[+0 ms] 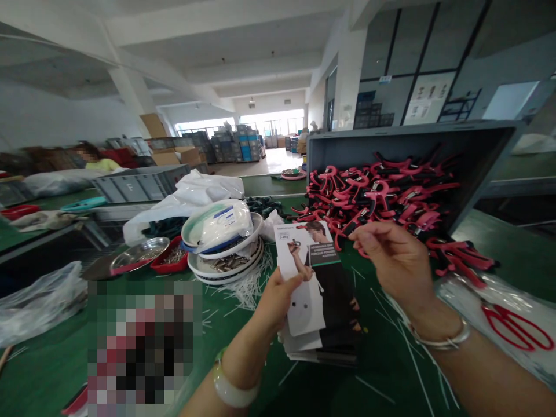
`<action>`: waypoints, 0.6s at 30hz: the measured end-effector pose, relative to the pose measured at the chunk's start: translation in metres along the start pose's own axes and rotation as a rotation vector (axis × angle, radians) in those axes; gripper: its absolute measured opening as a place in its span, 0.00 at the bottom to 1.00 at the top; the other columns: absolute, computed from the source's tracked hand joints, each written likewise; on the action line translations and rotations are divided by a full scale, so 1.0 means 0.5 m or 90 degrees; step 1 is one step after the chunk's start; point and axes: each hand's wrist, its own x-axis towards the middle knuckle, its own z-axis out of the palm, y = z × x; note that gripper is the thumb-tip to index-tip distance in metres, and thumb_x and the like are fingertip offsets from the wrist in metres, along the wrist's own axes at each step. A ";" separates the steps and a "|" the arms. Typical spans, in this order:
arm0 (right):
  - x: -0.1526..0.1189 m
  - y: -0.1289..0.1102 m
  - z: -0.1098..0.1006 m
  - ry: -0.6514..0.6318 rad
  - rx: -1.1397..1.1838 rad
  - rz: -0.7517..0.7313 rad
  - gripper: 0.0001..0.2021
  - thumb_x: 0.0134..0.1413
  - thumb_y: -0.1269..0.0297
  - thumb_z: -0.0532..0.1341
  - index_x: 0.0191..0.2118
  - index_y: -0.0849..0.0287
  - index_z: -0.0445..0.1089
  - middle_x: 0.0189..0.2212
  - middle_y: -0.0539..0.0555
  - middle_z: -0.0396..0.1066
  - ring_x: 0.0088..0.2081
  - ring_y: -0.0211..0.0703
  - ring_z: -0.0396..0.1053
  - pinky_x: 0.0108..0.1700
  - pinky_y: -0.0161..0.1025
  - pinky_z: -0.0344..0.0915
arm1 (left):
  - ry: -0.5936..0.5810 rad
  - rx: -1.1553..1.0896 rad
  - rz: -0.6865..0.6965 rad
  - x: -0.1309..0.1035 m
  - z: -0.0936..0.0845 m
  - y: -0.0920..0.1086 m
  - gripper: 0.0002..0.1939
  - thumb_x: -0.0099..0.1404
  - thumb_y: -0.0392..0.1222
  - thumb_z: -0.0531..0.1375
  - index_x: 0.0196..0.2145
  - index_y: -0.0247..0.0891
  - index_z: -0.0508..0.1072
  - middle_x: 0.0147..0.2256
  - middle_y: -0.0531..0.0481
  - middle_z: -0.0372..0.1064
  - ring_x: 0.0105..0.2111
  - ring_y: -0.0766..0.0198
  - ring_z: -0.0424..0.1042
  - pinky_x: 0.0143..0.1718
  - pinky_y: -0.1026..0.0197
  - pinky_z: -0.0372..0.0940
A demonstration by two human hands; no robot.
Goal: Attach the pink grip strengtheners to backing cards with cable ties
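My left hand (280, 292) grips the left edge of a printed card (304, 301), thumb on its front. The card shows a person and is raised over a stack of similar cards (321, 354) on the green table. To the right of the card, my right hand (397, 263) is raised with thumb and fingertips pressed together; what it pinches, if anything, is too small to make out. Behind it, many pink and black hand grips (382, 194) fill a tipped grey crate (486, 168).
Stacked bowls (226, 269) with metal parts and a white bag stand left of centre, near a red tray (171, 258) and a metal dish (141, 255). White ties (249, 284) lie scattered. Red scissors (516, 327) rest on plastic at right. A person (102, 164) is far left.
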 end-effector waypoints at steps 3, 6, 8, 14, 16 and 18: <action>0.002 0.057 -0.067 0.005 -0.131 0.060 0.10 0.57 0.57 0.55 0.39 0.56 0.68 0.33 0.53 0.73 0.30 0.39 0.69 0.30 0.35 0.62 | 0.012 0.033 -0.047 0.023 -0.019 0.008 0.27 0.46 0.35 0.66 0.45 0.34 0.68 0.30 0.48 0.74 0.27 0.61 0.72 0.31 0.61 0.65; -0.028 0.116 -0.134 -0.393 -0.504 0.167 0.09 0.53 0.60 0.57 0.31 0.56 0.72 0.29 0.54 0.74 0.30 0.43 0.70 0.31 0.37 0.60 | 0.027 0.141 -0.093 0.048 -0.036 0.016 0.34 0.45 0.34 0.67 0.51 0.37 0.63 0.31 0.49 0.74 0.24 0.61 0.72 0.27 0.61 0.64; -0.065 0.145 -0.155 -0.647 -0.662 0.266 0.07 0.49 0.64 0.58 0.28 0.58 0.73 0.29 0.56 0.74 0.33 0.49 0.72 0.31 0.39 0.60 | 0.031 0.237 -0.094 0.064 -0.044 0.019 0.35 0.44 0.34 0.68 0.51 0.35 0.63 0.31 0.49 0.74 0.25 0.62 0.72 0.27 0.62 0.64; -0.157 0.205 -0.130 -0.711 -0.726 0.357 0.09 0.46 0.68 0.57 0.32 0.63 0.74 0.34 0.64 0.75 0.38 0.58 0.73 0.34 0.43 0.63 | 0.052 0.553 0.043 0.069 -0.076 0.022 0.29 0.44 0.41 0.69 0.46 0.35 0.71 0.42 0.44 0.72 0.36 0.57 0.71 0.34 0.62 0.64; -0.167 0.227 -0.122 -0.688 -0.728 0.377 0.10 0.45 0.72 0.56 0.33 0.64 0.74 0.36 0.66 0.74 0.39 0.58 0.73 0.35 0.43 0.63 | 0.098 0.610 0.049 0.052 -0.095 0.019 0.37 0.40 0.43 0.71 0.50 0.34 0.69 0.49 0.39 0.67 0.37 0.56 0.70 0.34 0.61 0.64; -0.170 0.247 -0.121 -0.671 -0.721 0.393 0.11 0.42 0.74 0.57 0.33 0.65 0.73 0.37 0.68 0.74 0.40 0.59 0.72 0.35 0.43 0.63 | 0.123 0.621 0.023 0.030 -0.113 0.012 0.45 0.38 0.44 0.72 0.55 0.32 0.64 0.52 0.35 0.63 0.36 0.57 0.70 0.34 0.60 0.64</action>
